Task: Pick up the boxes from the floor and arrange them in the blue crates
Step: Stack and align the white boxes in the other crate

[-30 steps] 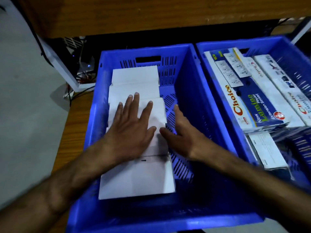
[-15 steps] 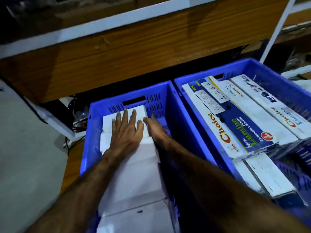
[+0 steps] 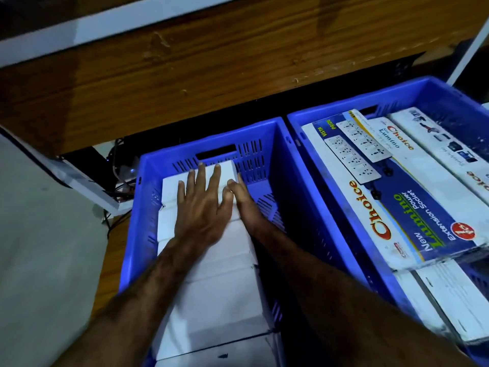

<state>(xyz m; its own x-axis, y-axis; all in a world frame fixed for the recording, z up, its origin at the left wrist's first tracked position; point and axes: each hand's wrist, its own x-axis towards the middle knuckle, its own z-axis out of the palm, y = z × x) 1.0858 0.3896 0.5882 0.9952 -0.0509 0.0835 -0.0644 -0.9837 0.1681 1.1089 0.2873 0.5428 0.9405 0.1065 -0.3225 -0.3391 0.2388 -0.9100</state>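
Observation:
A row of white boxes (image 3: 225, 295) lies along the left side of the left blue crate (image 3: 284, 181). My left hand (image 3: 202, 205) presses flat, fingers spread, on the far boxes near the crate's back wall. My right hand (image 3: 238, 198) touches the right edge of those same boxes, fingers straight and pointing away from me. The right blue crate (image 3: 352, 102) holds long printed extension-socket boxes (image 3: 397, 207) stacked to its rim.
A wooden shelf board (image 3: 211, 70) overhangs the back of both crates. Grey floor (image 3: 39, 247) lies to the left, with cables and a white panel (image 3: 87, 186) by the left crate's far corner. The crates stand on a wooden surface (image 3: 111, 250).
Both hands have slid from the middle of the row of white boxes to its far end at the crate's back wall. The camera has moved forward and tilted up.

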